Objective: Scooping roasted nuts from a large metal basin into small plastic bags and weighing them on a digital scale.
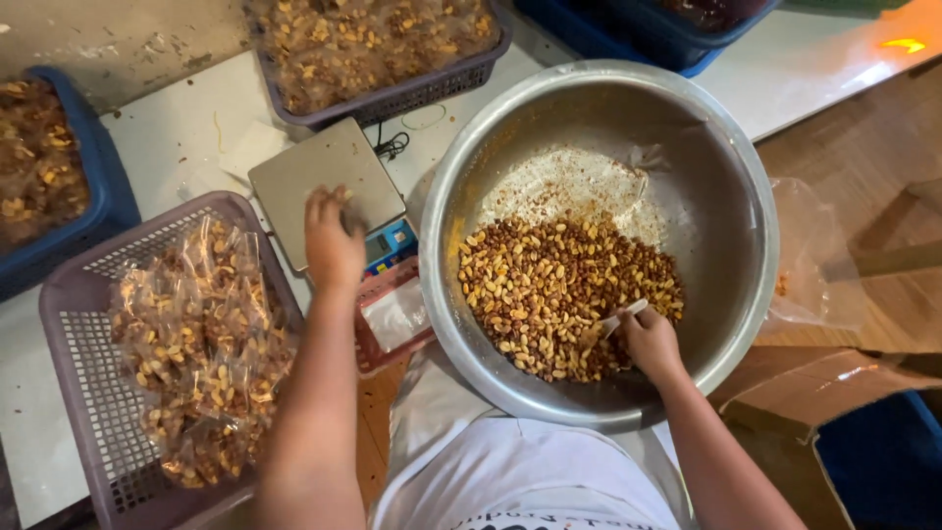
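Right hand (650, 342) is down in the big steel bowl (726, 147), grip closed on a small white scoop (621, 318) dug into the roasted nut mix (559, 290). Left hand (332, 245) sits over the scale (319, 182) w/ fingers curled, prob on a few nuts but can't tell for sure. Mix looks loose, light, a bit oily imo, so it'll roll and spill; best taken by scoop, not fingers. Bagged packs (201, 344) in the purple basket (69, 344) on the tabletop look soft and crinkly, pick up by the bag top.
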